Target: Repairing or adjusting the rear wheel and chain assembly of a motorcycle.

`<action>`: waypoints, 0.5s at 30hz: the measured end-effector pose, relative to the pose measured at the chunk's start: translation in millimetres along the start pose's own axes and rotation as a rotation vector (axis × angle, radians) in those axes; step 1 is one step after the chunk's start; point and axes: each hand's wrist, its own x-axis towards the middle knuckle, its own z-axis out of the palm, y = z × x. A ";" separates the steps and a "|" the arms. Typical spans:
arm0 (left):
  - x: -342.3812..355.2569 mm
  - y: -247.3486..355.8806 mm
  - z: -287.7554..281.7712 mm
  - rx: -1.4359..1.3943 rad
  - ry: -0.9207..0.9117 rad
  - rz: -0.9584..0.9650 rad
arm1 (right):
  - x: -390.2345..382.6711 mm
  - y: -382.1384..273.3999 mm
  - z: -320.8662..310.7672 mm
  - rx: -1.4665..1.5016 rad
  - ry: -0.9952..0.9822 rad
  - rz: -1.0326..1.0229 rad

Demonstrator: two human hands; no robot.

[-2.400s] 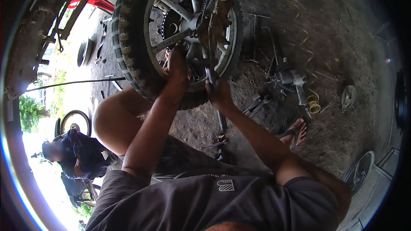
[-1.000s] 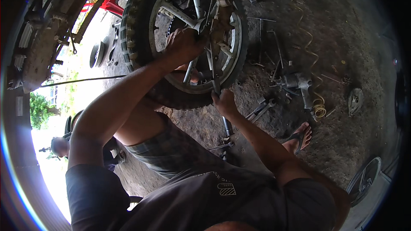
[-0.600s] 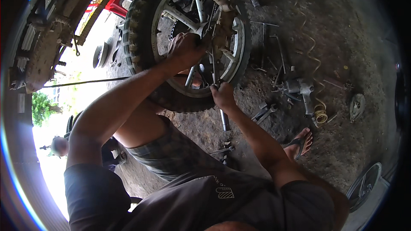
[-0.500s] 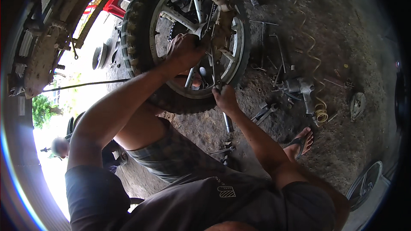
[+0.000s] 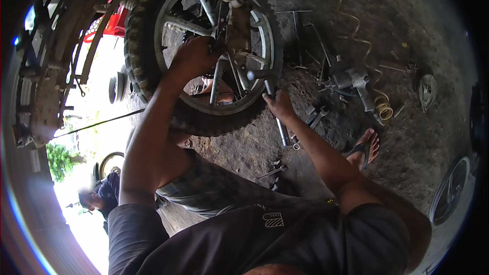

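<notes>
**Dirt-floor shop, wheel job in hand**

Packed dirt floor (image 5: 417, 137), dim and littered, open to bright daylight off to the left. Shed or roadside garage by the look, no table anywhere, everything done low on the ground.

Nearest: bent knee in checked shorts (image 5: 214, 188), a dark shirt below it, both forearms reaching up and away. Crouched close, probably to get both arms level with the axle.

Right hand (image 5: 279, 106) clenched round a long metal wrench (image 5: 277, 117), handle angling down toward the floor, head up near the hub. Held far down the bar, likely for leverage. Small spanners (image 5: 316, 117) lying in the dirt just beside that hand, within easy grab.

Left hand (image 5: 196, 58) reaching through the spokes, fingers curled against the hub area of the motorcycle wheel (image 5: 204, 51). Whether clamped on a nut or just bracing, cannot tell; looks like steadying so the wheel stays put against the wrench. Wheel itself upright, knobbly tyre touching the ground, mounted on a mud-caked bike frame (image 5: 46, 97).

Further out: sandalled foot (image 5: 364, 147), then a pneumatic impact gun (image 5: 351, 81) with a coiled yellow hose (image 5: 382, 109), well apart from both hands. Another wheel rim (image 5: 451, 188) at far right. Way off left in the daylight, another person (image 5: 99, 198) crouched near a spare tyre (image 5: 112, 160).
</notes>
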 end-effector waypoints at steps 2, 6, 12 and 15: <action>4.6 -7.4 9.6 -0.107 0.007 0.061 | 16.7 18.3 -2.7 -0.051 0.010 0.039; 9.0 -23.3 31.0 -0.238 0.029 -0.030 | 17.7 5.1 -2.8 0.479 -0.002 0.305; 9.3 -30.3 42.8 -0.320 0.073 -0.064 | -5.1 -28.0 24.5 0.569 -0.092 0.387; 12.8 -27.5 44.0 -0.347 0.078 -0.066 | -2.7 -8.7 19.1 0.281 -0.091 0.270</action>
